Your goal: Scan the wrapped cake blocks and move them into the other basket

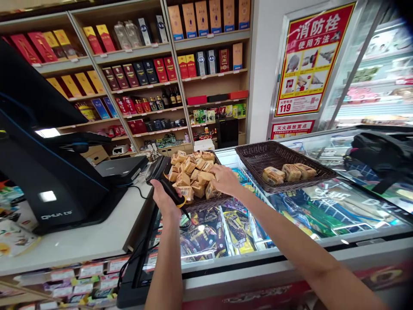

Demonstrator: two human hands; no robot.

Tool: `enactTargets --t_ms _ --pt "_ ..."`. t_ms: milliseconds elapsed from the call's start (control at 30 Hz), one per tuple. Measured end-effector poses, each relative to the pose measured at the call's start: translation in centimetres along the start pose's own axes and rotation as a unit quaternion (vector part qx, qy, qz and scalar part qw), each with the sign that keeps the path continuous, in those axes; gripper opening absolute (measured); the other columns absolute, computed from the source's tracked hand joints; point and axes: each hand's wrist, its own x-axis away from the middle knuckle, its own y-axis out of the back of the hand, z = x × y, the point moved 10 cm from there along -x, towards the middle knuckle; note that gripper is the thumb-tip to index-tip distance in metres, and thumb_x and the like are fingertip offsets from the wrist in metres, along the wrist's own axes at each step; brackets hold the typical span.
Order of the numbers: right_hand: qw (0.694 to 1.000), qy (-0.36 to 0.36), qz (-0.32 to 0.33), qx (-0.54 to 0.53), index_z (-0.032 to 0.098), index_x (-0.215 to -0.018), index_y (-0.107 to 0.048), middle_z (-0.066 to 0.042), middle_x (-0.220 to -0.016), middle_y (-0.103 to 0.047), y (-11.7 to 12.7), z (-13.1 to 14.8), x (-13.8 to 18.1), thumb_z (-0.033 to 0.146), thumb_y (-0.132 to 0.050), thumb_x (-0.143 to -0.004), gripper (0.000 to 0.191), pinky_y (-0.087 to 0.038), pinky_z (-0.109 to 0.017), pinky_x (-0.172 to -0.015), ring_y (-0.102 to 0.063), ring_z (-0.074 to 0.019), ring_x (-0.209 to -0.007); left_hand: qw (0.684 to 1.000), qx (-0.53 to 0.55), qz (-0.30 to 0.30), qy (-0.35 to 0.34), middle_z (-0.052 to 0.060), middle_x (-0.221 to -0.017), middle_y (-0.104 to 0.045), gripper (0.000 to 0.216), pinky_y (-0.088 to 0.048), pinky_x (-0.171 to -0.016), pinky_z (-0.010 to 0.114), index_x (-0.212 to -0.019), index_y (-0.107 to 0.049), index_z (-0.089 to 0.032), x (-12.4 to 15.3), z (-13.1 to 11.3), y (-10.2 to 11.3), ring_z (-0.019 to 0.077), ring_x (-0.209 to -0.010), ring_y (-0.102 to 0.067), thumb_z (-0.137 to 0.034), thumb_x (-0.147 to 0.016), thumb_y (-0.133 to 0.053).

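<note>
Three bays of shelving (213,87) stand along the back, lined with boxes (201,19) and bottles (171,95). In front runs a glass-topped chest freezer (258,270), colourful packs (237,228) showing through its lit top. A pale counter (80,245) adjoins it at the left, bearing a black checkout terminal (48,172); a red and yellow poster (314,60) hangs on the wall at the right. Two dark woven baskets rest on the freezer: the right basket (254,155), well spaced inside, and the left basket (209,203), heaped full. The right hand (226,178) reaches over the heap's right side, fingers bent down onto it; whether they pinch anything, I cannot tell. The left hand (166,204) is wrapped round a black handheld scanner (169,185), beside the heap's left edge. Smallest are the wrapped tan packets (190,163), piled in the left basket, with three more near the front of the right one.
</note>
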Motion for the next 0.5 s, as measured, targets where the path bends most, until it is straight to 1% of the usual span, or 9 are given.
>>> enactTargets --t_ms 100,167,233,300,367,433,500 --pt "0.996 0.058 0.069 0.011 0.019 -0.122 -0.064 -0.012 -0.123 -0.065 -2.9 4.4 -2.4 0.017 -0.061 -0.083 0.039 -0.045 -0.044 -0.101 -0.057 -0.0288 -0.117 0.999 -0.012 0.015 0.026 -0.006 -0.047 -0.052 0.071 -0.038 -0.039 0.021 -0.096 -0.060 -0.019 0.0 0.7 -0.1 0.0109 -0.038 -0.047 -0.085 -0.074 -0.052" --pt "0.989 0.099 0.113 -0.011 0.020 -0.126 -0.062 -0.011 -0.125 -0.064 -4.3 7.0 -2.9 0.017 -0.059 -0.084 0.042 -0.047 -0.042 -0.098 -0.057 -0.0282 -0.118 0.999 -0.020 0.023 0.036 -0.006 -0.048 -0.052 0.071 -0.038 -0.040 0.021 -0.098 -0.059 -0.020 0.2 0.8 -0.2 0.0109 -0.038 -0.047 -0.086 -0.075 -0.049" --pt "0.980 0.106 0.158 -0.055 0.022 -0.126 -0.062 -0.010 -0.122 -0.066 -5.6 8.7 -2.7 0.022 -0.059 -0.086 0.040 -0.049 -0.040 -0.093 -0.061 -0.0278 -0.113 0.999 -0.021 0.021 0.025 -0.007 -0.047 -0.050 0.070 -0.038 -0.041 0.021 -0.097 -0.059 -0.020 0.3 0.3 -0.1 0.0110 -0.039 -0.047 -0.086 -0.076 -0.047" --pt "0.971 0.081 0.196 -0.111 0.022 -0.126 -0.063 -0.009 -0.118 -0.069 -6.6 9.2 -2.2 0.032 -0.061 -0.087 0.039 -0.051 -0.038 -0.087 -0.064 -0.0275 -0.108 1.000 -0.011 0.016 0.008 -0.007 -0.046 -0.049 0.070 -0.037 -0.041 0.021 -0.094 -0.059 -0.019 0.3 -0.3 0.0 0.0110 -0.039 -0.047 -0.085 -0.076 -0.048" --pt "0.958 0.053 0.221 -0.172 0.021 -0.126 -0.063 -0.009 -0.114 -0.071 -7.3 8.9 -1.6 0.042 -0.065 -0.086 0.045 -0.051 -0.035 -0.081 -0.066 -0.0265 -0.102 1.000 0.003 0.017 0.004 -0.006 -0.046 -0.049 0.069 -0.036 -0.040 0.021 -0.093 -0.060 -0.019 0.4 -0.6 0.0 0.0109 -0.038 -0.047 -0.085 -0.076 -0.050" --pt "0.947 0.035 0.230 -0.221 0.018 -0.126 -0.062 -0.008 -0.107 -0.071 -7.6 8.5 -1.1 0.049 -0.073 -0.078 0.058 -0.051 -0.032 -0.076 -0.066 -0.0250 -0.094 0.999 0.012 0.027 0.018 -0.005 -0.046 -0.052 0.069 -0.037 -0.040 0.021 -0.094 -0.060 -0.019 0.4 -0.3 -0.2 0.0108 -0.038 -0.046 -0.085 -0.075 -0.052" --pt "0.946 0.023 0.223 -0.235 0.017 -0.122 -0.064 -0.007 -0.101 -0.071 -7.5 8.0 -0.6 0.047 -0.080 -0.070 0.062 -0.050 -0.031 -0.072 -0.065 -0.0240 -0.088 0.999 0.011 0.039 0.033 -0.005 -0.045 -0.053 0.069 -0.038 -0.039 0.020 -0.094 -0.060 -0.019 0.5 0.2 -0.5 0.0109 -0.038 -0.046 -0.084 -0.075 -0.053"
